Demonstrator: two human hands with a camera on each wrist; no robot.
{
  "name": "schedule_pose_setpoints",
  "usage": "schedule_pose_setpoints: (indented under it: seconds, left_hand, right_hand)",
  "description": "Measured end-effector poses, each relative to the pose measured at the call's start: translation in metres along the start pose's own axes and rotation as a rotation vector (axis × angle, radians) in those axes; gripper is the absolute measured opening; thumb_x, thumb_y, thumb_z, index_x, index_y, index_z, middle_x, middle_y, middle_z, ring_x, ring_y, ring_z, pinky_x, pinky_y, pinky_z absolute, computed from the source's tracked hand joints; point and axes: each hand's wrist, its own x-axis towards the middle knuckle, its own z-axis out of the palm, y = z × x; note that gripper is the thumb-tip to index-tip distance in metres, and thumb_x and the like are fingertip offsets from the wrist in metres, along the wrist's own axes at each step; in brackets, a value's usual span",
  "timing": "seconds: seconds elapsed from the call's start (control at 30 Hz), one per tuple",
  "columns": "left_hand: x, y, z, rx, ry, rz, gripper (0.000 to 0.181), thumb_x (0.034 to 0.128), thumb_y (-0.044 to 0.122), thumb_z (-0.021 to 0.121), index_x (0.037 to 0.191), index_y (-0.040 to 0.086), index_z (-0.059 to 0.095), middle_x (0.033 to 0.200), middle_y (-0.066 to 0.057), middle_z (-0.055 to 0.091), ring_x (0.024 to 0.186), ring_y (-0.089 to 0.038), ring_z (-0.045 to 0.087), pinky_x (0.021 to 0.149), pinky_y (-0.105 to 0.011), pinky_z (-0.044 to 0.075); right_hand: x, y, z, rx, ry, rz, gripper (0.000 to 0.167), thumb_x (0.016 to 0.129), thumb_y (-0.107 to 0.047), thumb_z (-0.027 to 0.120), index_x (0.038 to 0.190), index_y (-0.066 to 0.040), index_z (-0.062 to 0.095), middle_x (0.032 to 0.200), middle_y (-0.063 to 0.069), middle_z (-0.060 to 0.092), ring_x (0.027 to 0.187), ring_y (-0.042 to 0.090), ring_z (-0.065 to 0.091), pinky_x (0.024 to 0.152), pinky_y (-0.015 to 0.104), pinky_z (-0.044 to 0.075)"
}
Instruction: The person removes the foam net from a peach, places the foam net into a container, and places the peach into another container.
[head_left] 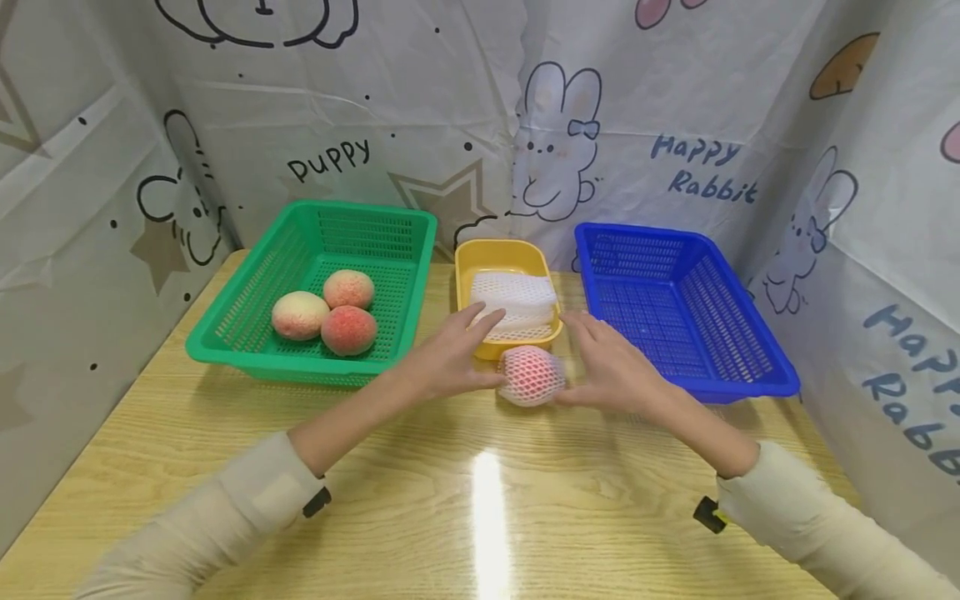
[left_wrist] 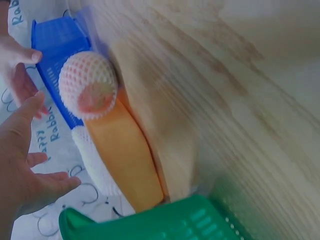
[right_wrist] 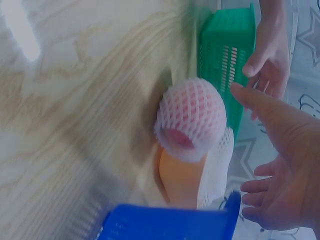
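A peach in a white foam net sleeve (head_left: 531, 377) sits on the wooden table just in front of a yellow bin (head_left: 495, 258). My left hand (head_left: 442, 360) is at its left, fingers spread and thumb close to the net. On the other side is my right hand (head_left: 618, 367), also spread, its thumb near the peach. Both wrist views show a small gap between the thumbs and the sleeved peach (right_wrist: 192, 117). White foam nets (head_left: 513, 296) lie stacked in the yellow bin, near the fingertips of both hands.
At the left stands a green basket (head_left: 300, 364) with three bare peaches (head_left: 348, 331) in it. A blue basket (head_left: 648, 292) stands at the right. A printed cloth (head_left: 465, 92) hangs behind and along the sides of the table (head_left: 405, 508).
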Motion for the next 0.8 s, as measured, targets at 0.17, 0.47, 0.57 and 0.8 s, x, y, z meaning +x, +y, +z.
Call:
schedule_pose_setpoints:
  seconds: [0.17,0.47,0.57,0.8]
  left_hand:
    - [0.002,0.002,0.012,0.000,-0.026,0.029,0.091,0.0816,0.043,0.083,0.152,0.005,0.038,0.152,-0.031,0.032,0.137,-0.048,0.035,0.103,-0.058,0.043]
    - [0.002,0.004,0.027,-0.022,-0.021,0.061,0.087,0.0818,0.035,0.084,0.150,0.004,0.040,0.147,-0.032,0.038,0.133,-0.045,0.041,0.103,-0.055,0.045]
    - [0.001,0.005,0.031,-0.024,-0.023,0.068,0.086,0.0824,0.035,0.083,0.150,0.003,0.040,0.146,-0.031,0.040,0.132,-0.045,0.043,0.103,-0.054,0.045]
    - [0.001,0.008,0.037,-0.017,-0.004,0.080,0.082,0.0831,0.033,0.083,0.148,0.003,0.043,0.144,-0.030,0.043,0.131,-0.044,0.044,0.104,-0.053,0.044]
  right_hand:
    - [0.004,-0.010,0.008,0.045,-0.028,0.013,0.118,0.070,-0.052,0.088,0.155,-0.001,0.024,0.152,0.025,0.034,0.136,0.043,0.039,0.102,0.059,0.044]
    - [0.007,-0.014,0.025,0.158,-0.071,0.012,0.113,0.071,-0.035,0.092,0.152,0.003,0.024,0.143,0.031,0.040,0.127,0.043,0.048,0.099,0.055,0.048]
    - [0.006,-0.013,0.032,0.150,-0.076,-0.004,0.109,0.070,-0.031,0.093,0.150,0.003,0.027,0.139,0.032,0.043,0.122,0.043,0.052,0.095,0.054,0.051]
    - [0.005,-0.009,0.042,0.165,-0.046,-0.029,0.105,0.069,-0.026,0.094,0.147,0.001,0.030,0.136,0.030,0.045,0.119,0.042,0.054,0.093,0.054,0.052]
